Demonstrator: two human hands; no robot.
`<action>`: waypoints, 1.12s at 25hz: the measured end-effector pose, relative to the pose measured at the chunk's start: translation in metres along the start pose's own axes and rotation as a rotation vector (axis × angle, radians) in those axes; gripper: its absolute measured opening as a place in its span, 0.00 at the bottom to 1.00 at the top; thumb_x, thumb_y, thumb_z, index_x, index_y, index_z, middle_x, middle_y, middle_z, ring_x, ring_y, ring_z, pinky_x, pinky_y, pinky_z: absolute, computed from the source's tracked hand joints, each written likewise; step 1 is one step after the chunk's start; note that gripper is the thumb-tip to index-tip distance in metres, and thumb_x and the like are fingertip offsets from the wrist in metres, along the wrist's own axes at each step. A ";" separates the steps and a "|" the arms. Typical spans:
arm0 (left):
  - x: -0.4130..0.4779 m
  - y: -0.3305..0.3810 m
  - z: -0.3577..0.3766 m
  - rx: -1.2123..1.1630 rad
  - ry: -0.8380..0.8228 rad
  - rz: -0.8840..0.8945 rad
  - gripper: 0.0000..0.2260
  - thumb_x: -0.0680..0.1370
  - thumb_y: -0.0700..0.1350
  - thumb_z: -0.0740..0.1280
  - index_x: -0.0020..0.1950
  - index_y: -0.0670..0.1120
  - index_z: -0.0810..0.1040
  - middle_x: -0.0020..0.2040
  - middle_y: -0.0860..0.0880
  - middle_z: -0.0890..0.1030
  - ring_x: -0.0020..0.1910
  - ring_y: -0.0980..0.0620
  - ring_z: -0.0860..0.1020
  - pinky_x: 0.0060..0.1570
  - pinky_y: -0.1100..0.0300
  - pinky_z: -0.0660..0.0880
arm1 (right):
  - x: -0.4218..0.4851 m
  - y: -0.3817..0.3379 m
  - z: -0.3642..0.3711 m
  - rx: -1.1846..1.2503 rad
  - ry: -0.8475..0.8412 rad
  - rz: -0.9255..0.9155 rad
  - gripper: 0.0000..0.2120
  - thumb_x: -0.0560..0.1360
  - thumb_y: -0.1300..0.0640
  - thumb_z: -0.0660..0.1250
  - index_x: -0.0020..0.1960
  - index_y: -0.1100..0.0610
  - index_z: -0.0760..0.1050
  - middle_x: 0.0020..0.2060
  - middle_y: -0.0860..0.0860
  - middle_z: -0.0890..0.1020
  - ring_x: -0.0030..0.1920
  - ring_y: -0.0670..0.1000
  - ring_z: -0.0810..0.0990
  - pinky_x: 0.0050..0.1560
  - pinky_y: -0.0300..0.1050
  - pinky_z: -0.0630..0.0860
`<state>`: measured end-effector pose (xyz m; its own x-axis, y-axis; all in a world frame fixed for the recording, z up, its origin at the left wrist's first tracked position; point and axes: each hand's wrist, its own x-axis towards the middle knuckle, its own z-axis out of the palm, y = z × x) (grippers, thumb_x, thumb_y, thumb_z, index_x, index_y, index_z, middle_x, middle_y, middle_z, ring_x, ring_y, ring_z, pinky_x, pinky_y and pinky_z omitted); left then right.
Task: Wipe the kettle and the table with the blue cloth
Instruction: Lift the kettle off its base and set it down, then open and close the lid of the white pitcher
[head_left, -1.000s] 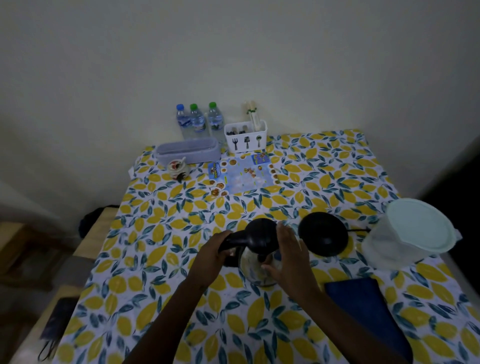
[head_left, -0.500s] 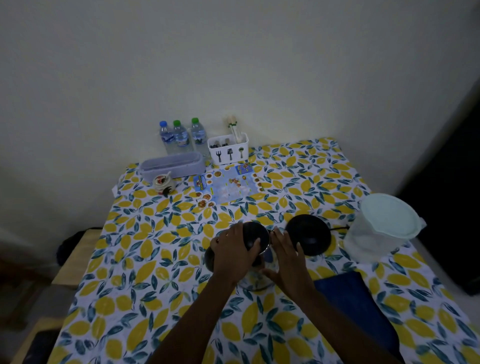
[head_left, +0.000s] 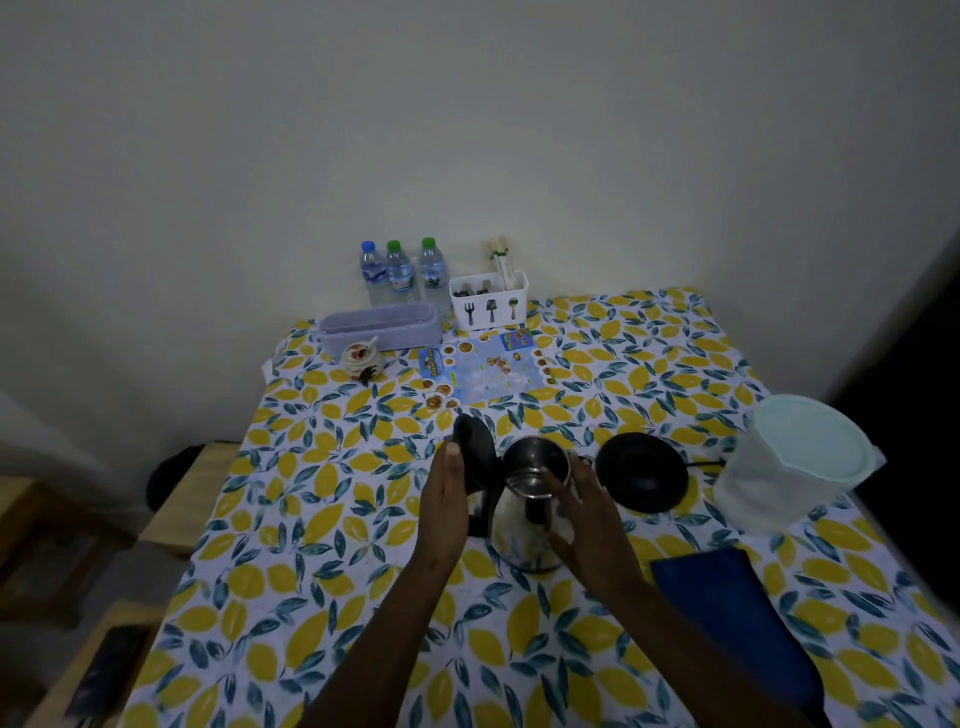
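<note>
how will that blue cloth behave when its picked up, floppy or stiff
Probably floppy: the blue cloth lies flat and thin on the table. Likely light for its size, and it should drape rather than roll or tip.

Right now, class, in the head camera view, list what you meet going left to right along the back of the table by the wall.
Lilac oblong plastic box → blue-capped water bottle → two green-capped water bottles → white cutlery caddy with fork, knife and spoon icons.
</note>
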<state>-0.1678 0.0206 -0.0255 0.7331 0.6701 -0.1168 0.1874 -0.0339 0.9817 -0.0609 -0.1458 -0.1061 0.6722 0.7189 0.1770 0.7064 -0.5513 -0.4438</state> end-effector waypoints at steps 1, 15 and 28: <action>-0.001 0.001 -0.003 0.024 0.016 -0.023 0.29 0.79 0.61 0.55 0.76 0.49 0.56 0.76 0.49 0.62 0.74 0.48 0.61 0.72 0.53 0.59 | 0.001 0.001 0.001 -0.003 0.001 0.007 0.38 0.72 0.55 0.69 0.76 0.47 0.55 0.78 0.56 0.49 0.77 0.57 0.48 0.69 0.59 0.62; -0.013 -0.004 0.021 0.790 0.062 0.644 0.24 0.80 0.49 0.60 0.74 0.45 0.60 0.76 0.45 0.61 0.77 0.46 0.49 0.76 0.45 0.48 | -0.020 0.006 -0.031 0.034 0.114 0.111 0.35 0.75 0.52 0.67 0.76 0.49 0.54 0.78 0.50 0.51 0.77 0.52 0.45 0.72 0.57 0.52; -0.006 0.036 0.268 0.831 -0.633 0.711 0.25 0.82 0.54 0.56 0.76 0.46 0.56 0.78 0.47 0.57 0.78 0.49 0.48 0.76 0.49 0.49 | -0.088 0.210 -0.194 0.146 0.677 0.484 0.18 0.76 0.53 0.59 0.63 0.61 0.72 0.61 0.59 0.76 0.63 0.55 0.72 0.64 0.39 0.63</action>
<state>0.0094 -0.1835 -0.0295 0.9813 -0.1511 0.1196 -0.1908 -0.8488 0.4931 0.0717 -0.4069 -0.0448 0.9139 -0.0174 0.4056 0.3017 -0.6392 -0.7074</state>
